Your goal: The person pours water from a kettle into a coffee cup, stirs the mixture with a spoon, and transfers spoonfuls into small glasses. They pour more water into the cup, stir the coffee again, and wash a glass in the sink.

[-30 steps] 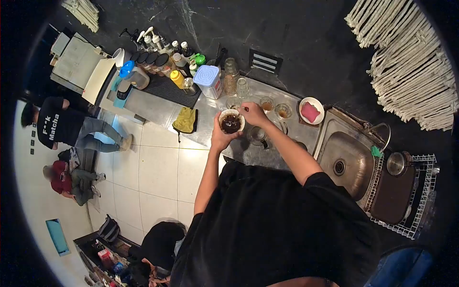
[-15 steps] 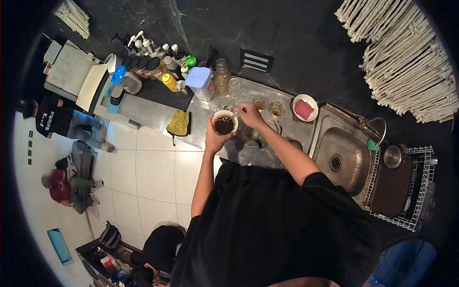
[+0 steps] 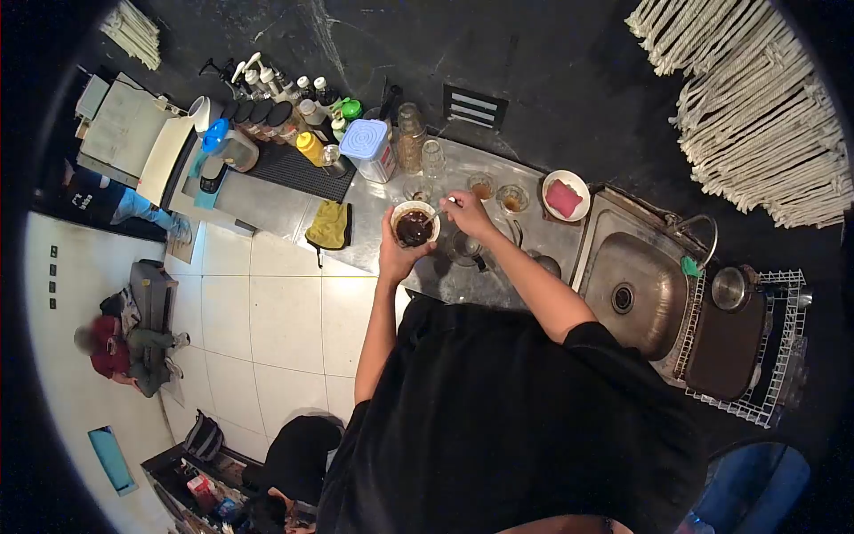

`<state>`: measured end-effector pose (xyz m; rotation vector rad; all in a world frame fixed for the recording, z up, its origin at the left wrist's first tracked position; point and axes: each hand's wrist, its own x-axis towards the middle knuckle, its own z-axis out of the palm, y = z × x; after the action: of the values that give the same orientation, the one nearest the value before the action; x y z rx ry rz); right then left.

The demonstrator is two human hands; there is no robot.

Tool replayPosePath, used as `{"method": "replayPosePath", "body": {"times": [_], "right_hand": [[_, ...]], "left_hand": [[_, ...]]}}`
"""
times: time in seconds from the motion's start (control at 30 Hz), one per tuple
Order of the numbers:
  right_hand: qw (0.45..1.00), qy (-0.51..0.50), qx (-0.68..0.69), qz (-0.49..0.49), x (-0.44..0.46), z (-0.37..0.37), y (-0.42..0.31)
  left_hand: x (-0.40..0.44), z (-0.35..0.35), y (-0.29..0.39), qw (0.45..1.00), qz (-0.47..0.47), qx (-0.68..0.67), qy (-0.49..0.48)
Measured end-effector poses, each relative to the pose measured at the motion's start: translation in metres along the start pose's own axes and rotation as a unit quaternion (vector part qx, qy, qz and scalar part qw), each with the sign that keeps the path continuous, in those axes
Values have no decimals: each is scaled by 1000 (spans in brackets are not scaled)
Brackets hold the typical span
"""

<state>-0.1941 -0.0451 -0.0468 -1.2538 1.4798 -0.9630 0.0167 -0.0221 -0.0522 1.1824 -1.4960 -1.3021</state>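
My left hand (image 3: 399, 258) is wrapped round a white bowl (image 3: 433, 238) of dark brown liquid (image 3: 414, 230). My right hand (image 3: 466, 215) is closed on the handle of a spoon (image 3: 439, 213), which slants down to the bowl's rim; its far end is hard to make out. Just behind the bowl a small glass (image 3: 418, 190) stands on the steel counter. Past my right hand are two small glasses, one glass (image 3: 481, 185) and another glass (image 3: 512, 198), with brown liquid in them. A clear glass jug (image 3: 465, 247) stands below my right wrist.
A white bowl with a pink sponge (image 3: 563, 198) stands beside the steel sink (image 3: 636, 311). Left of my hands lie a yellow-green cloth (image 3: 330, 224) and a blue-lidded tub (image 3: 367, 147). Bottles line the wall. One person (image 3: 116, 347) sits, another person (image 3: 302, 458) bends low.
The person in a black T-shirt at the far left has moved further up and is partly out of sight. Both my hands stay at the bowl, and the liquid's surface looks different.
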Motion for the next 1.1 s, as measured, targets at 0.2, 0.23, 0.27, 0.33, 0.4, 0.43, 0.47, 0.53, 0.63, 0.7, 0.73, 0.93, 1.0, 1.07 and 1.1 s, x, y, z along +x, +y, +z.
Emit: {"method": "replayPosePath", "body": {"times": [0.2, 0.23, 0.27, 0.33, 0.4, 0.43, 0.47, 0.53, 0.63, 0.7, 0.73, 0.93, 1.0, 1.07, 1.1], "right_hand": [[998, 18, 50, 23, -2, 2, -2], [997, 24, 67, 39, -2, 2, -3], [997, 25, 67, 39, -3, 1, -5], [998, 8, 55, 37, -1, -1, -4], [997, 11, 66, 42, -1, -1, -3], [996, 14, 78, 47, -2, -1, -2], [996, 15, 78, 48, -2, -2, -2], [992, 7, 121, 41, -3, -4, 0], [989, 16, 137, 56, -5, -7, -1], [989, 11, 139, 54, -6, -10, -2], [989, 6, 142, 51, -7, -12, -2], [980, 2, 176, 95, -8, -27, -10], [976, 9, 200, 85, -6, -32, -10], [972, 17, 223, 75, -5, -41, -7], [972, 23, 223, 73, -5, -47, -7]], "left_hand": [[0, 1, -3, 1000, 12, 2, -1], [1, 2, -5, 1000, 16, -14, -3], [1, 1, -7, 1000, 16, -14, -3], [0, 0, -4, 1000, 12, 0, -7], [-1, 0, -2, 1000, 11, -13, -9], [-1, 1, -2, 1000, 9, -25, -10], [0, 1, -2, 1000, 8, -25, -11], [-1, 0, -3, 999, 22, -30, -11], [-2, 1, -1, 1000, 16, -24, -2], [-2, 2, 0, 999, 15, -29, 0], [-2, 2, -1, 999, 13, -30, -1], [-3, 2, 3, 999, 26, -33, -4], [-3, 1, 3, 999, 22, -29, -4], [-3, 2, 5, 1000, 17, -24, -5], [-3, 2, 5, 999, 16, -37, -5]]}}
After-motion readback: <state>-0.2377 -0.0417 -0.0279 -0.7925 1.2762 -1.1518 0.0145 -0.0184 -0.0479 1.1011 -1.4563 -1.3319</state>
